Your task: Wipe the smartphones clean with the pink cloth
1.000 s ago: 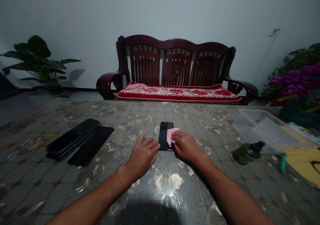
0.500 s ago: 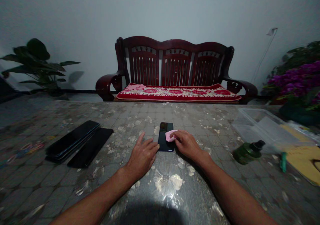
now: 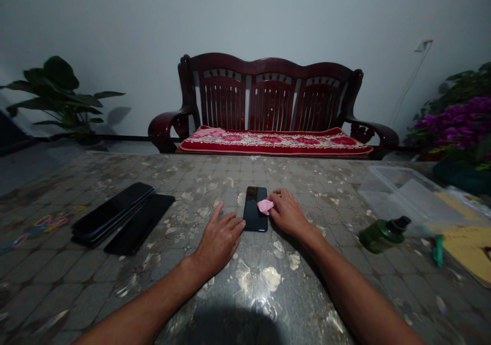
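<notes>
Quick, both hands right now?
Left hand: open, palm down, at the left edge of the dark phone.
Right hand: closed on a pink cloth, over the phone.

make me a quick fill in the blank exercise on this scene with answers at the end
The cloth in the right hand is coloured ____.
The left hand lies palm ____ beside the phone.
The bottle has a black top and a ____ body.
A stack of dark phones lies on the ____ side of the picture.

Missing words: pink; down; green; left.
</notes>
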`<state>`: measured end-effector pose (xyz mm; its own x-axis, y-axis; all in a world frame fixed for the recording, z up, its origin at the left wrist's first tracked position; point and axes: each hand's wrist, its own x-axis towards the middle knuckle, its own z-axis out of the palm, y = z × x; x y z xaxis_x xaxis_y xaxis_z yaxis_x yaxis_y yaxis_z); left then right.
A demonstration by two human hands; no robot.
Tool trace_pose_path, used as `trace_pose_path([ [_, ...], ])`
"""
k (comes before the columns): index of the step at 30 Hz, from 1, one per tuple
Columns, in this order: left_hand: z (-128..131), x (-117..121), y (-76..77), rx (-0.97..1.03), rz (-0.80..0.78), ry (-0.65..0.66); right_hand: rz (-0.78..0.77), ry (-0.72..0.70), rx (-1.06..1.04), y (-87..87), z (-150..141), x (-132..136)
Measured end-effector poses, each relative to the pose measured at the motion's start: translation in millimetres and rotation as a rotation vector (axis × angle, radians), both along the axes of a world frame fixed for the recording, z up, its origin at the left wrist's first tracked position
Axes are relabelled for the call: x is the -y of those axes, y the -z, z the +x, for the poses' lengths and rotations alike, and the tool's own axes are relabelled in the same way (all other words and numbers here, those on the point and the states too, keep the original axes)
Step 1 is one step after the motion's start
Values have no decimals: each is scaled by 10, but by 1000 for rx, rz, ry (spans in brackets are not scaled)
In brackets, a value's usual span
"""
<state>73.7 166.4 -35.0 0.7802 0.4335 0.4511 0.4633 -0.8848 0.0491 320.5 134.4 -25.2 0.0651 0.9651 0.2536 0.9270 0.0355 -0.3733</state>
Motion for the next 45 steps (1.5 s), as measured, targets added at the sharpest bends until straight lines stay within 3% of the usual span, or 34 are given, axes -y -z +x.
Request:
trace_pose_path([
  [10,7,7,10,-29,32,7,141,-255,-30,-61,-135,208],
  [14,-4,-1,6,-35,23,31,96,-322,10,-89,-213,204],
  [23,13,-42,90,-42,26,46,45,-21,165,-105,-108,-80],
  [25,17,-38,90,-45,34,46,65,-31,167,-103,-124,-75],
  [31,32,-39,88,-57,43,51,62,-266,182,-75,-248,13],
  [34,36,-37,86,-63,53,50,46,-221,173,-87,-227,-34],
  [40,38,-23,89,-59,62,39,2,29,156,-119,-70,-135],
  [45,44,-25,108,-67,73,47,-65,-158,122,-163,-143,-39],
])
